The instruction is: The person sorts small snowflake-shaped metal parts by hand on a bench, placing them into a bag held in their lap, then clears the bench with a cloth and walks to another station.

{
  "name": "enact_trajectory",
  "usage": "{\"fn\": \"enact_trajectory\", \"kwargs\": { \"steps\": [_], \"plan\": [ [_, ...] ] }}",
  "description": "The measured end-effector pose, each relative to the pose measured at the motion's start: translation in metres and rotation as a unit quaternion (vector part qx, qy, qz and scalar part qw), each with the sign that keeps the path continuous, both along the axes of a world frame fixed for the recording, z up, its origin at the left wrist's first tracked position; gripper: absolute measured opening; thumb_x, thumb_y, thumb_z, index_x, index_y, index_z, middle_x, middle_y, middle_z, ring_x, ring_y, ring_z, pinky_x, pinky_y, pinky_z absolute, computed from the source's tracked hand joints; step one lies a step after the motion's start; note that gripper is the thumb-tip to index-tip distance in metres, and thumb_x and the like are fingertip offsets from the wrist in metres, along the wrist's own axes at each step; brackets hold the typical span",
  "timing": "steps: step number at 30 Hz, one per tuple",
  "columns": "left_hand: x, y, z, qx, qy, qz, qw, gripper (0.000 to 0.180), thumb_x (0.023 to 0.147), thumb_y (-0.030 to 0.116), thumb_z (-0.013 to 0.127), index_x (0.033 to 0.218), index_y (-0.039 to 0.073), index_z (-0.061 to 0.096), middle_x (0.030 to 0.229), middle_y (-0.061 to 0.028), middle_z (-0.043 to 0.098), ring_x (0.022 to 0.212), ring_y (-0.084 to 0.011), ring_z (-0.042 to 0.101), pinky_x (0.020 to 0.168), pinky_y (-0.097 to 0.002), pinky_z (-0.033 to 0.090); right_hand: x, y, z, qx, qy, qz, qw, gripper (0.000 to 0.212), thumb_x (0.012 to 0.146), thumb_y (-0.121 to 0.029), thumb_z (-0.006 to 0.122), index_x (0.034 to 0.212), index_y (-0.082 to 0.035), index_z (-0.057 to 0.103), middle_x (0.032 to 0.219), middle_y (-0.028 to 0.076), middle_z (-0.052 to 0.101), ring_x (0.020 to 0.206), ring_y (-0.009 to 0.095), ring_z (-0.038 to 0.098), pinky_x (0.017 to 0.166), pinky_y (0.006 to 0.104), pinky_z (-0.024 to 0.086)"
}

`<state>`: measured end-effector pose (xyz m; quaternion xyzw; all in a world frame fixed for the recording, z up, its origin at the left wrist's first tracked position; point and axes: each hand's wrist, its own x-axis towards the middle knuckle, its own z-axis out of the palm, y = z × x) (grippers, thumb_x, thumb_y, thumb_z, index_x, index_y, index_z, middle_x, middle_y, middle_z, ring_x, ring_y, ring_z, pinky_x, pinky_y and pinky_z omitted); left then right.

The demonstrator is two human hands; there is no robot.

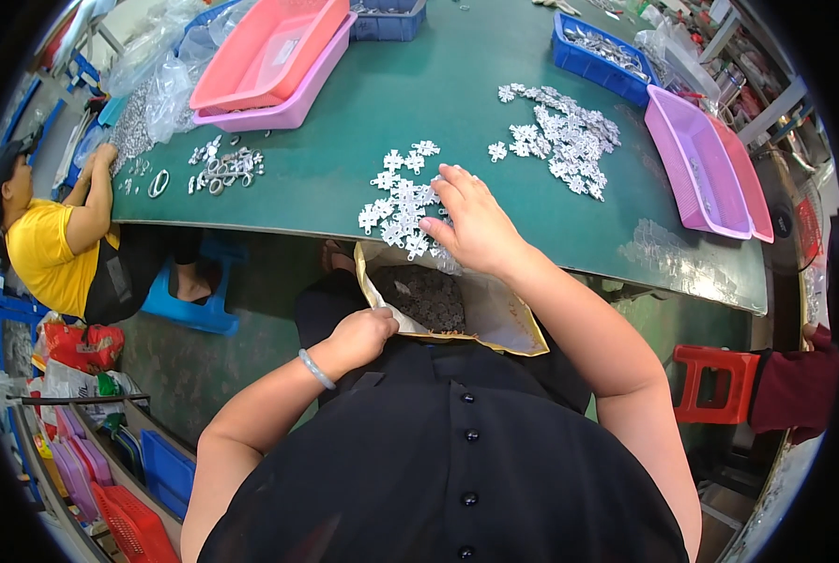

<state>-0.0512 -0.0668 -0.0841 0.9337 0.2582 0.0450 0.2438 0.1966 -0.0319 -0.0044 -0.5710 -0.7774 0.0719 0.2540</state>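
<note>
A yellow-edged woven sack [499, 314] sits in my lap below the table's edge, its mouth spread. Many small flower-shaped metal pieces [424, 298] lie inside it, dark in the shade. My left hand [365, 336] is closed round the sack's near left rim. On the green table [419, 84], a small pile of silvery flower-shaped pieces [403, 205] lies at the edge above the sack. My right hand [471, 220] rests with fingers stretched out at the pile's right side, touching it. Its palm hides some pieces.
A larger heap of like pieces [574, 136] lies further right. Stacked pink trays [297, 111], a blue bin [600, 66] and a purple basket [696, 169] stand on the table. Metal rings [227, 169] lie left. A person in yellow [53, 244] sits at the left; a red stool [715, 385] stands right.
</note>
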Motion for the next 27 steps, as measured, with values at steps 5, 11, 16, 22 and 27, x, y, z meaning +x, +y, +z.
{"fn": "enact_trajectory", "kwargs": {
  "steps": [5,11,16,22,27],
  "plan": [
    [-0.008,0.001,-0.010,-0.005,-0.047,0.018,0.999,0.007,0.073,0.003,0.057,0.078,0.003,0.061,0.079,-0.0137,0.059,0.076,-0.0350,0.061,0.066,-0.0413,0.050,-0.004,-0.028,0.000,0.019,0.004,0.029,0.999,0.055,0.086,-0.030,0.063,0.123,0.007,0.047,0.136,0.026,0.041,0.130,0.041,0.037,0.109,0.0487,0.030],
    [-0.009,-0.003,-0.013,0.017,-0.067,0.028,0.997,0.005,0.072,0.003,0.056,0.071,0.003,0.061,0.077,-0.0137,0.059,0.074,-0.0329,0.062,0.068,-0.0399,0.051,-0.009,-0.053,0.016,0.051,0.014,0.068,0.996,0.042,0.078,-0.024,0.070,0.108,0.001,0.055,0.123,0.021,0.048,0.118,0.038,0.047,0.100,0.0460,0.038],
    [-0.006,-0.003,-0.006,0.004,-0.047,0.034,0.998,0.006,0.073,0.004,0.057,0.075,0.003,0.063,0.078,-0.0139,0.060,0.075,-0.0337,0.062,0.069,-0.0400,0.052,-0.029,0.017,0.028,0.074,-0.029,-0.012,0.997,0.070,0.073,-0.051,0.070,0.121,-0.003,0.054,0.131,0.026,0.042,0.125,0.044,0.036,0.101,0.0566,0.030],
    [-0.008,-0.005,-0.007,-0.023,-0.051,0.056,0.997,0.005,0.075,0.005,0.061,0.079,0.003,0.064,0.080,-0.0134,0.062,0.077,-0.0345,0.062,0.071,-0.0412,0.051,-0.061,0.062,0.034,-0.085,-0.053,-0.066,0.993,0.084,0.070,-0.069,0.062,0.123,-0.005,0.055,0.133,0.028,0.040,0.131,0.046,0.030,0.105,0.0605,0.023],
    [-0.012,-0.003,-0.008,-0.028,-0.051,0.065,0.996,0.005,0.074,0.004,0.062,0.079,0.003,0.064,0.080,-0.0134,0.062,0.078,-0.0343,0.061,0.071,-0.0410,0.051,-0.074,0.044,0.032,-0.068,-0.105,-0.022,0.992,0.058,0.076,-0.052,0.064,0.112,-0.007,0.060,0.117,0.021,0.050,0.118,0.038,0.042,0.099,0.0573,0.030]
  ]
}}
